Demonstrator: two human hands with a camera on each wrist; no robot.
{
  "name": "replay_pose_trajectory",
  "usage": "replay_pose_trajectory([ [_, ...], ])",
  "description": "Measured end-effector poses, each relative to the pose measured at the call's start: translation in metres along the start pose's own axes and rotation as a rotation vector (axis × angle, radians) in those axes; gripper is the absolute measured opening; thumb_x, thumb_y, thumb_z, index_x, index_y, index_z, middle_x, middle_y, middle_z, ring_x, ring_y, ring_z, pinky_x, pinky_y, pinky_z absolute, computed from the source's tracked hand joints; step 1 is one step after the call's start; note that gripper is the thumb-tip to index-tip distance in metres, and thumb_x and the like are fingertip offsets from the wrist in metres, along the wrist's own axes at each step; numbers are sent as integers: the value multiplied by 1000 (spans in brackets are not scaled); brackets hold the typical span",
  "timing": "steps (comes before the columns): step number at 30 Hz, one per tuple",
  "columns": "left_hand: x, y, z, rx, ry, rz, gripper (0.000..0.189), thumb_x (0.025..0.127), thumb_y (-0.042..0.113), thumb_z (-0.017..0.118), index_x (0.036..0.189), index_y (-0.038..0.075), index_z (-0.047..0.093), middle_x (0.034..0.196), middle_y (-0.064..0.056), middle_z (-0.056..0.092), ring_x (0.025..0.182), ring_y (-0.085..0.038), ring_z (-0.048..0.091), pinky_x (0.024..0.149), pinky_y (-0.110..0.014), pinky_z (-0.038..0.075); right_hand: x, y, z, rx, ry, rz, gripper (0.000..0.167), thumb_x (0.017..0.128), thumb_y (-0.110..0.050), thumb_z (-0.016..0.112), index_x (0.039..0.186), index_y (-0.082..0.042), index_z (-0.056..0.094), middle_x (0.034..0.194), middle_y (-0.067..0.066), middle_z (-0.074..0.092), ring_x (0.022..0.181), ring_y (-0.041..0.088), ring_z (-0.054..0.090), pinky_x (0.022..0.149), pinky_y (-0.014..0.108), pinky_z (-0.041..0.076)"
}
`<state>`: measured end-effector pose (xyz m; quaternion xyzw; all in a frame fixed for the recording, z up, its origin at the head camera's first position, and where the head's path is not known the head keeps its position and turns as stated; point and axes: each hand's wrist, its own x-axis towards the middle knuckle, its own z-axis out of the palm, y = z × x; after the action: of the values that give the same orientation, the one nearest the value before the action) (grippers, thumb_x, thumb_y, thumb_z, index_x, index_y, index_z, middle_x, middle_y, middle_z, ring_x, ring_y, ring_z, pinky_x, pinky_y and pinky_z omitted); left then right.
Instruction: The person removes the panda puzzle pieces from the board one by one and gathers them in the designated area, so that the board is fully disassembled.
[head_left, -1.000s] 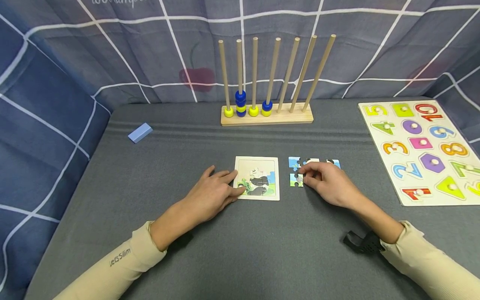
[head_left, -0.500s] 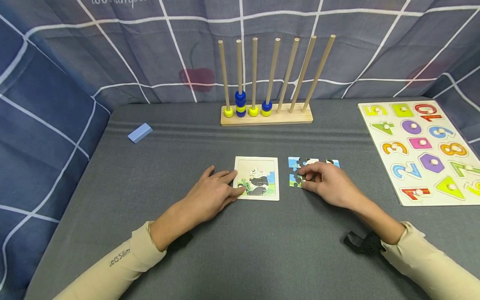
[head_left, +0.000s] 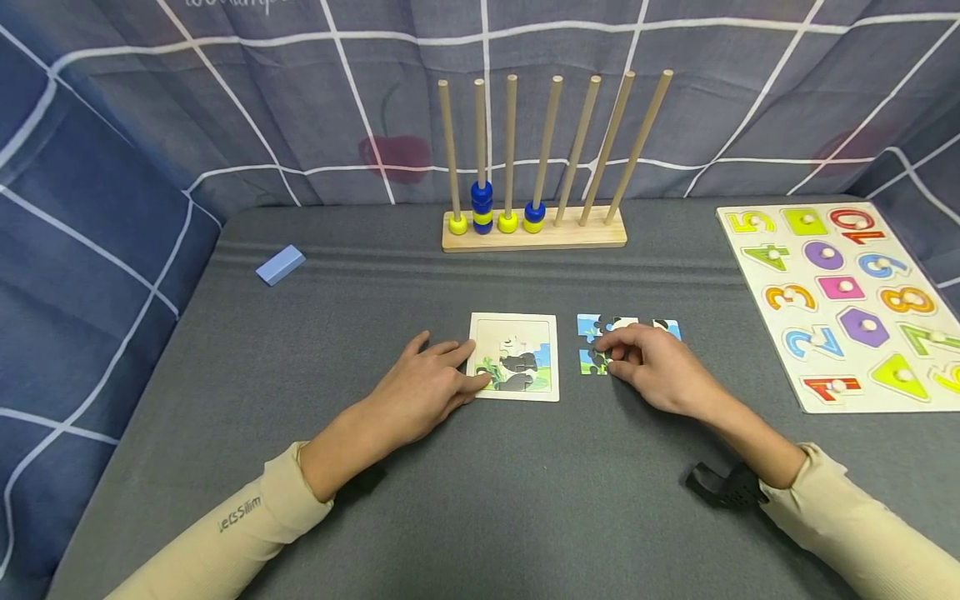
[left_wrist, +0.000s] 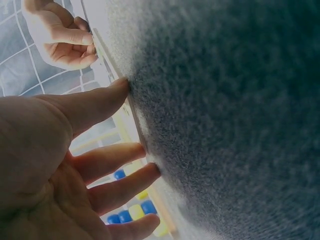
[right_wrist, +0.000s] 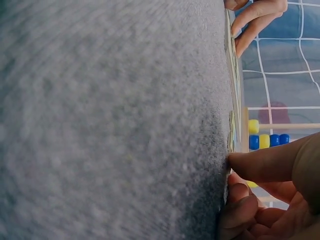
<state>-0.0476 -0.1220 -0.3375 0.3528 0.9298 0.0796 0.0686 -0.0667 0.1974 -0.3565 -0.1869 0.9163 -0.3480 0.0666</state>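
Note:
My left hand (head_left: pixel 423 383) rests at the left side of a square wooden puzzle tray (head_left: pixel 517 398), its fingers extended and its thumb on the lower left corner. Inside the tray lies a partly filled panda picture (head_left: pixel 517 362). Just right of the tray, my right hand (head_left: pixel 656 367) bends over a group of loose jigsaw pieces on the table. Its thumb and index finger pinch a jigsaw piece (head_left: pixel 601 359) with green and dark parts, mostly covered by the fingers. A blue jigsaw piece (head_left: pixel 587 325) lies above. The right wrist view shows the right thumb (right_wrist: pixel 245 162) low at the tabletop.
At the back stands a wooden peg rack (head_left: pixel 532 240) with blue and yellow beads on upright rods. A number and shape peg board (head_left: pixel 840 308) lies at the right. A blue block (head_left: pixel 281 266) is at the far left. A grid-patterned curtain (head_left: pixel 315 100) hangs behind the table.
The right thumb and index finger have shifted slightly over the lower loose jigsaw pieces, and a dark patch beside them shows more. My left hand and the tray stay put.

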Motion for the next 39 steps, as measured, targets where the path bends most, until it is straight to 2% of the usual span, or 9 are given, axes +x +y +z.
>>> replay_pose_trajectory([
  [10,0,1,0,-4,-6,-4,27,96,24,66,122,24,73,143,-16,51,129,-34,51,105,-67,30,-2,-5,-6,48,-2,-2,17,87,3,71,103,-3,73,81,-1,60,63,10,51,59,27,42],
  [17,0,1,0,-1,-2,-5,26,97,25,65,122,25,73,143,-16,52,129,-34,51,105,-67,30,3,-14,-2,98,-7,-14,14,89,-1,70,102,-4,72,82,0,61,66,12,51,60,26,42],
  [29,-2,-1,2,-2,49,18,25,95,24,67,118,23,75,140,-17,54,126,-34,53,103,-68,32,23,-35,18,139,-73,-60,18,90,-2,68,108,-2,69,81,-2,60,70,14,53,65,31,44],
  [33,-2,-1,1,8,39,14,25,95,25,66,118,25,75,140,-17,54,126,-34,53,103,-67,32,32,-46,27,159,-88,-79,20,89,-4,69,108,-2,69,79,-2,61,69,14,54,64,32,44],
  [39,-1,-1,0,1,27,14,25,95,25,66,119,25,75,141,-16,54,126,-33,53,103,-67,33,47,-57,40,138,-112,-63,27,88,-9,70,115,-2,66,80,-2,62,65,12,54,64,32,45],
])
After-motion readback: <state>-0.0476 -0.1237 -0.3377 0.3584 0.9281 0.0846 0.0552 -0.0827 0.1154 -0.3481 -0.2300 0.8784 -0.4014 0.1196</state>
